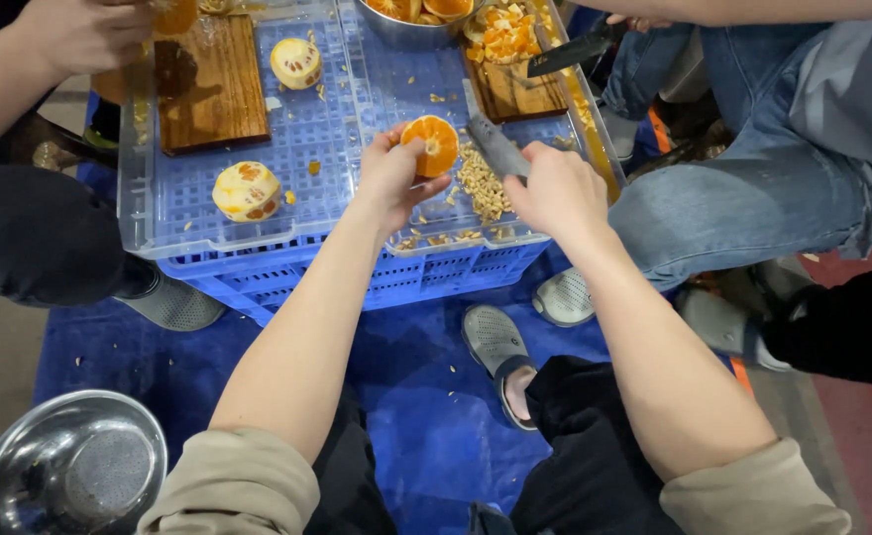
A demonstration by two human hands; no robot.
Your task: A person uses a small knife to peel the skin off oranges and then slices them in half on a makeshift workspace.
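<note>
From where I sit, my left hand is closed around a halved orange, cut face up and tilted toward me, pinched between thumb and fingers just above the crate surface. My right hand sits just beside it, wrapped shut on the handle of a knife whose grey blade runs up and away from the fist, its tip close to the orange half but apart from it, as far as I can tell.

Directly below the gap between both grips lies a heap of pale seeds, scattered on a clear plastic lid that covers an upturned blue crate. Out to the left of my left hand rest 2 peeled oranges, one near the lid's front edge and one farther back, beside a wooden cutting board. Beyond my right grip stands a 2nd board and a metal bowl of orange pieces.

A co-worker's hand works at the far left corner; another person's knife shows at the far right, above denim-clad legs.

Under everything a blue tarp covers the floor, dotted with seeds. A steel bowl sits low at my left elbow, on bare grey floor
</note>
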